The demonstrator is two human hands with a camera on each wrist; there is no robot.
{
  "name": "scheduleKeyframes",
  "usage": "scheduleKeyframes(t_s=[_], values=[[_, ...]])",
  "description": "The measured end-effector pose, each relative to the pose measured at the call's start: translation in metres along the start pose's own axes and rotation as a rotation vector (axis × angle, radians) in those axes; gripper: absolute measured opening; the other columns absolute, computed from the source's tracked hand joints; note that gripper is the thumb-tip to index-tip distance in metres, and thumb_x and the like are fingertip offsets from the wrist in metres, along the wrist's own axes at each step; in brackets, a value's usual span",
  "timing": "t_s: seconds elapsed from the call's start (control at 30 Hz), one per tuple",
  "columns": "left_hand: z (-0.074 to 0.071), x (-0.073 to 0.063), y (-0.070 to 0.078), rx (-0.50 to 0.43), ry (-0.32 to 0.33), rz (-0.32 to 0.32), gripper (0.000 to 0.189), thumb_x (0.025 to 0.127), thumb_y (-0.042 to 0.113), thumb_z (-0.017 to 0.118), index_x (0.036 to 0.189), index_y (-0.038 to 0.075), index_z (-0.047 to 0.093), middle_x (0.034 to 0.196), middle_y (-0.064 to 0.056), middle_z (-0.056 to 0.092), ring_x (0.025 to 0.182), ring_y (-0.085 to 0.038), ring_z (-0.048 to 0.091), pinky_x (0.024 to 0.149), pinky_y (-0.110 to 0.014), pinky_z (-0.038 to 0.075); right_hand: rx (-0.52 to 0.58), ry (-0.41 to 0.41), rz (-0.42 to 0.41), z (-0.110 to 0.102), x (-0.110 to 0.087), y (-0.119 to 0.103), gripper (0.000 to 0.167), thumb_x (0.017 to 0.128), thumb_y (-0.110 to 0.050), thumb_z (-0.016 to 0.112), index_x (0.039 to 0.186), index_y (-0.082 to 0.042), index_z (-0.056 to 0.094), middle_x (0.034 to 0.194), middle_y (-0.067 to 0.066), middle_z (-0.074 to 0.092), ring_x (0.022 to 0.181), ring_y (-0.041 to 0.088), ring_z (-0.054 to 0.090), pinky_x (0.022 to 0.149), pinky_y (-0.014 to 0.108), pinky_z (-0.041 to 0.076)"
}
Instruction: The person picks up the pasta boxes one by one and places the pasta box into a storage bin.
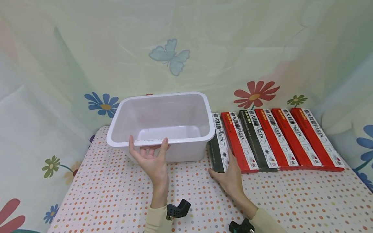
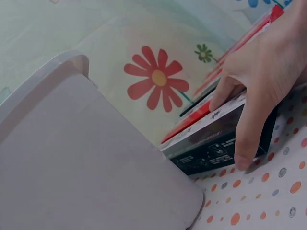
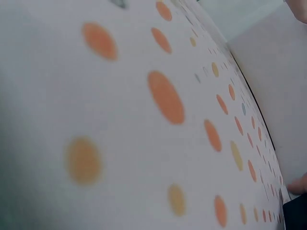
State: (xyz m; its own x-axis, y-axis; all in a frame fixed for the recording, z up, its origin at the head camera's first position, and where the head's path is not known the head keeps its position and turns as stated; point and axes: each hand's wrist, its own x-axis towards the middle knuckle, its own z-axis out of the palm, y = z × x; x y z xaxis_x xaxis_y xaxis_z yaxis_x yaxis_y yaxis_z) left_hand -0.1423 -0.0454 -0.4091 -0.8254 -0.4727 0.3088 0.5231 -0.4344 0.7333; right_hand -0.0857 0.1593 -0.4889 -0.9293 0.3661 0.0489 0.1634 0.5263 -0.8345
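Observation:
A white plastic tub [image 1: 172, 113] stands with its open top facing up and a bare inside. At its front rim my left hand [image 1: 152, 161] grips the edge, some fingers tucked below the lip. Just right of the tub lies a black pasta box [image 1: 216, 152] with a white printed strip. My right hand [image 1: 231, 176] holds its near end, thumb on the left side and fingers on the right. The left wrist view shows that thumb against the dark side of the box [image 2: 206, 155], beside the tub wall [image 2: 96, 158].
Right of the held box, a red pasta box [image 1: 240, 145], another black one [image 1: 259, 145] and several more red ones lie in a slanted row. A dotted cloth [image 1: 116, 194] covers the table. Behind it hangs a flowered, butterfly-printed curtain [image 1: 204, 58].

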Motion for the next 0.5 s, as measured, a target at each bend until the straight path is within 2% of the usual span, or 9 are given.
scheduleKeyframes(t_s=[0.2, 0.33, 0.5], values=[[-0.0012, 0.0003, 0.0003, -0.003, -0.001, -0.002, 0.111, 0.081, -0.019, 0.076, 0.166, 0.017, 0.014, 0.149, -0.02, 0.048, 0.115, -0.043, 0.064, 0.086, -0.051, 0.067, 0.017, 0.012, 0.0, 0.001, -0.0007, -0.0019, 0.108, 0.079, -0.004, 0.082, 0.164, 0.005, 0.015, 0.164, 0.028, 0.029, 0.142, 0.044, 0.039, 0.122, 0.059, 0.037], [-0.0015, 0.0003, 0.0009, 0.002, -0.005, -0.006, 0.112, 0.081, -0.019, 0.077, 0.166, 0.018, 0.013, 0.149, -0.02, 0.048, 0.115, -0.043, 0.064, 0.087, -0.051, 0.067, -0.001, 0.028, -0.002, 0.0006, -0.0022, -0.0032, 0.106, 0.078, -0.002, 0.079, 0.164, 0.005, 0.017, 0.165, 0.029, 0.03, 0.143, 0.044, 0.038, 0.123, 0.061, 0.036], [-0.0017, 0.0009, 0.0004, 0.011, -0.008, -0.012, 0.113, 0.081, -0.017, 0.078, 0.166, 0.018, 0.013, 0.15, -0.019, 0.048, 0.116, -0.043, 0.064, 0.088, -0.05, 0.067, -0.04, 0.063, -0.007, -0.0026, -0.0081, -0.0084, 0.104, 0.077, -0.004, 0.082, 0.162, 0.006, 0.024, 0.162, 0.031, 0.034, 0.145, 0.047, 0.038, 0.122, 0.065, 0.036]])
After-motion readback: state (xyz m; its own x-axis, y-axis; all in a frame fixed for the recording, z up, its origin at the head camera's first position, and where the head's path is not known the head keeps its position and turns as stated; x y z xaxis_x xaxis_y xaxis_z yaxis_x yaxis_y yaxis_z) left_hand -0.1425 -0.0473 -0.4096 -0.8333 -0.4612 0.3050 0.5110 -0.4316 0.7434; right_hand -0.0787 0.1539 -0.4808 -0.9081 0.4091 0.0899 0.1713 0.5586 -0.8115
